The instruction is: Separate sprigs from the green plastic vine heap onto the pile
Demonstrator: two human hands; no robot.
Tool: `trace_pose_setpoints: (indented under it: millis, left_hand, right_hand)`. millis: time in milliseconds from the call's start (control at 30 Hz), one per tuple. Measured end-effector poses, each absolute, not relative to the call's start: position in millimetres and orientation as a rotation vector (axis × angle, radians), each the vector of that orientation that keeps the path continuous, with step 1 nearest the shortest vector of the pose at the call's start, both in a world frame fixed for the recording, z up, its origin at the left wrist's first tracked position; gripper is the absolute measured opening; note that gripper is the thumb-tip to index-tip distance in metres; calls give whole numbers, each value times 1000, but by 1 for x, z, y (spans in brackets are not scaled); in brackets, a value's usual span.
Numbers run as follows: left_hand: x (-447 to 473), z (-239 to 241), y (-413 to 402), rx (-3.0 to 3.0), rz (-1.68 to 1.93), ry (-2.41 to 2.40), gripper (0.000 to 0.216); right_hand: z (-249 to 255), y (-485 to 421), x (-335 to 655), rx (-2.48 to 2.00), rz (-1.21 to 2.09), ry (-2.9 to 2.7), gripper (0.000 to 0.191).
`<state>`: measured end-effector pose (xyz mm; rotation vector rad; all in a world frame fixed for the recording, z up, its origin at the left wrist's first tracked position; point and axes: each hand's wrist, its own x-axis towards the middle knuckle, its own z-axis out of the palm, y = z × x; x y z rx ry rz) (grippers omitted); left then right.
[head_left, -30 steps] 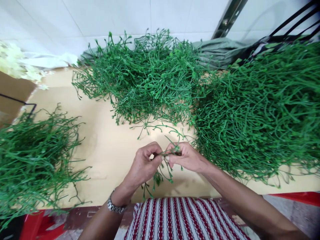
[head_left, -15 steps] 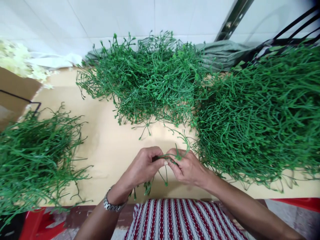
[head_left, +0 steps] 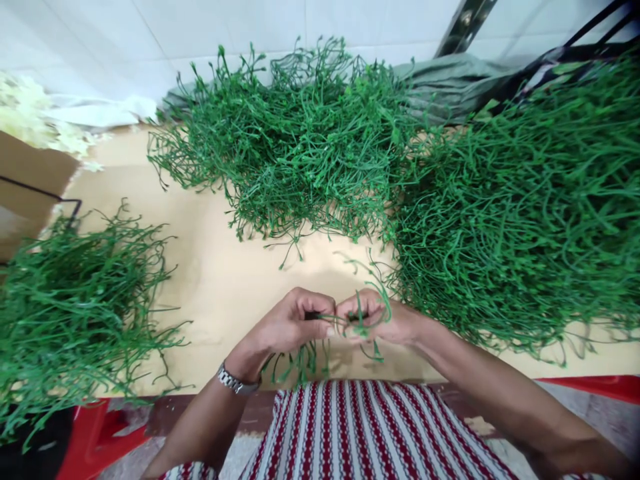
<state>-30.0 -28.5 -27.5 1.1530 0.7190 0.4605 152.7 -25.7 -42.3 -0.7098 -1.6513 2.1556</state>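
Thin green plastic-looking stems with small forked tips run between my two hands over the table's near side. My left hand, with a metal watch on its wrist, is closed on them, thumb against the fingers. Several stem ends hang below that hand. Close against it, my right hand pinches the same stems, and a curved piece arches over its fingers. Exactly how the stems cross between the fingertips is hidden.
Heaps of like green stems lie about: a wide pile at the back, a large pile on the right, a smaller pile on the left. A cardboard box and pale flowers stand far left. Red stools show below the table.
My right hand has turned, its fingers curling more around the stems, and has shifted slightly right. More stem ends show below my left hand. The camera view has tilted slightly.
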Motion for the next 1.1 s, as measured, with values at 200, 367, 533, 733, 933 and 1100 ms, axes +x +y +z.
trace_pose_setpoints:
  millis: [200, 367, 533, 733, 933, 1100]
  left_hand:
    - [-28, -37, -23, 1002, 761, 830, 20]
    - [-16, -41, -26, 941, 964, 844, 10]
    - [-6, -43, -32, 897, 1102, 900, 5]
    - [-4, -44, -35, 771, 1178, 921, 8]
    - [-3, -46, -39, 657, 1122, 925, 11]
    - [0, -41, -37, 502, 1111, 926, 16]
  right_hand:
    - [-46, -16, 162, -946, 1934, -1541, 38]
    - [-56, -20, 145, -1037, 1847, -1432, 31]
    - [-57, -34, 130, -1022, 2025, -917, 28]
    - [-52, -37, 135, -930, 2143, -901, 36]
    - [-53, -36, 136, -936, 2029, -1170, 32]
    - [-52, -38, 133, -990, 1798, -1302, 30]
